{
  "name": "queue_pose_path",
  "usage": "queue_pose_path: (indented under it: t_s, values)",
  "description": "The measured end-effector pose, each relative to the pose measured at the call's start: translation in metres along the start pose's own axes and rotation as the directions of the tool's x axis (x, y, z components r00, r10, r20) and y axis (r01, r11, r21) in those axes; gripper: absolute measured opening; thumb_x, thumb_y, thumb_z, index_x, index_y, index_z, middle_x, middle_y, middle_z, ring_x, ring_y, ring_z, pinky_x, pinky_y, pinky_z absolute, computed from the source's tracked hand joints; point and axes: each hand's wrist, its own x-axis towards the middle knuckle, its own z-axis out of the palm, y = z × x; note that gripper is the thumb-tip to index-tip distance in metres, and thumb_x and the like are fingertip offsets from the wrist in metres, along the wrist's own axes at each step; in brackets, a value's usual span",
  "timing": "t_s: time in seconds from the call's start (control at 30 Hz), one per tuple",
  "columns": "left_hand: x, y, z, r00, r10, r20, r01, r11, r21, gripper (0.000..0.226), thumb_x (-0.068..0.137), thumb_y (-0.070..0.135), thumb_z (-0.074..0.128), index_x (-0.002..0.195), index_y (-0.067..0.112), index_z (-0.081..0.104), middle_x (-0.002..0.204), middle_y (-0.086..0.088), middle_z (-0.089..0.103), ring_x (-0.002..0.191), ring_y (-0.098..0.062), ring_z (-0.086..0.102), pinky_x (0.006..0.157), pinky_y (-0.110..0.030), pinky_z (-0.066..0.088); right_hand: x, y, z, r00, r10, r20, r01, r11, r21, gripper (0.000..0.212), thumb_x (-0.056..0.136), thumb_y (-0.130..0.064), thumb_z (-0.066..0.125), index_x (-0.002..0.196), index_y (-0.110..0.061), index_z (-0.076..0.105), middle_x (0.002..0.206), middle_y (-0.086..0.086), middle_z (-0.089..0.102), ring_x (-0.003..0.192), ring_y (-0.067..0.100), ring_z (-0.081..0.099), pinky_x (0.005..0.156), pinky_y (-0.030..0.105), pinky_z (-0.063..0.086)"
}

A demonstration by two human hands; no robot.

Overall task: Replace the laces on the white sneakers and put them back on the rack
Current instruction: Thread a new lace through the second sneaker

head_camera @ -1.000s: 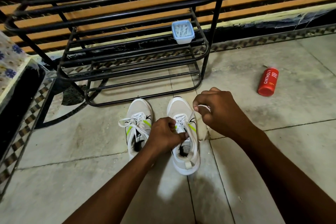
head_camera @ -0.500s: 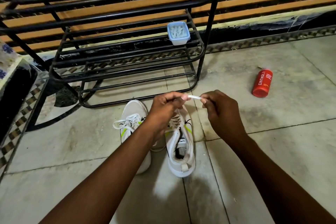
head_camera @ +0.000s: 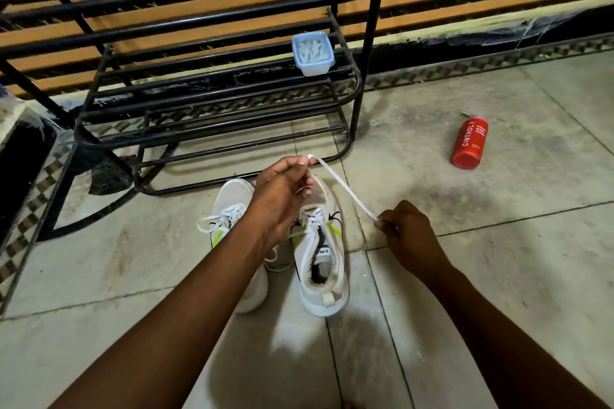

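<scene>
Head view, containers first: what sits on the rack?

A small clear tub [head_camera: 313, 53] with a pale blue rim, on a lower shelf of the black metal rack [head_camera: 212, 139], towards its right end. White pieces lie inside it; I cannot tell what they are.

Anything else that holds something?

A red bottle [head_camera: 469, 143] lies on its side on the tiled floor [head_camera: 498, 276], well apart from the rack, with CINTHOL printed on it. Its contents cannot be seen.

And the sneakers?

Both stand on the floor just in front of the rack, side by side, toes towards it. The first sneaker [head_camera: 232, 196] is partly hidden under the left forearm and has loose white loops of lace on it. The second sneaker [head_camera: 324, 276] shows a dark inside and a small label on its tongue.

The hands?

The left hand [head_camera: 285, 186] pinches one end of a flat white lace [head_camera: 342, 188] above the sneakers' toes. The right hand [head_camera: 408, 232] pinches it farther along, lower and to the right, so the lace runs taut between them.
</scene>
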Motion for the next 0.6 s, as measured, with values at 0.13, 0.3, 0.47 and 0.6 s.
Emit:
queue_pose_path:
  t_s: [0.13, 0.3, 0.47, 0.6]
  values:
    - [-0.004, -0.005, 0.004, 1.0, 0.018, -0.015, -0.015, 0.976, 0.219, 0.017, 0.101, 0.001, 0.059, 0.116, 0.002, 0.067, 0.096, -0.014, 0.071, 0.081, -0.019, 0.069, 0.064, -0.026, 0.055, 0.001, -0.022, -0.003, 0.995, 0.104, 0.007, -0.1, 0.932, 0.349, 0.02, 0.094, -0.012, 0.068, 0.075, -0.007, 0.07, 0.066, 0.002, 0.069, 0.062, 0.011, 0.065, 0.061, 0.025, 0.047]
    - [-0.03, -0.035, -0.017, 0.98, 0.195, -0.037, -0.116, 0.715, 0.689, 0.029, 0.076, -0.002, 0.068, 0.097, 0.017, 0.071, 0.085, 0.004, 0.07, 0.075, -0.009, 0.067, 0.068, -0.035, 0.058, 0.007, -0.049, 0.005, 0.982, 0.15, 0.116, -0.186, 0.639, 0.746, 0.007, 0.092, 0.005, 0.064, 0.088, 0.009, 0.065, 0.072, 0.015, 0.072, 0.059, 0.024, 0.068, 0.053, 0.028, 0.051]
    - [-0.052, -0.058, -0.039, 0.972, 0.168, 0.166, -0.212, 0.31, 0.927, 0.054, 0.057, 0.028, 0.083, 0.105, 0.03, 0.061, 0.096, 0.005, 0.057, 0.085, -0.01, 0.057, 0.073, -0.028, 0.051, 0.009, -0.071, 0.013, 0.989, 0.111, 0.093, -0.143, 0.644, 0.751, 0.012, 0.09, 0.002, 0.068, 0.084, -0.007, 0.075, 0.075, 0.013, 0.074, 0.067, 0.021, 0.07, 0.061, 0.029, 0.054]
    - [-0.055, -0.06, -0.039, 0.964, 0.26, 0.057, -0.177, 0.467, 0.866, 0.027, 0.073, 0.004, 0.08, 0.091, 0.017, 0.065, 0.077, 0.002, 0.065, 0.067, -0.011, 0.061, 0.067, -0.033, 0.054, 0.006, -0.084, 0.015, 0.999, 0.048, -0.012, -0.03, 0.773, 0.634, 0.012, 0.083, -0.004, 0.078, 0.086, -0.015, 0.081, 0.075, -0.008, 0.075, 0.072, 0.01, 0.073, 0.074, 0.032, 0.058]
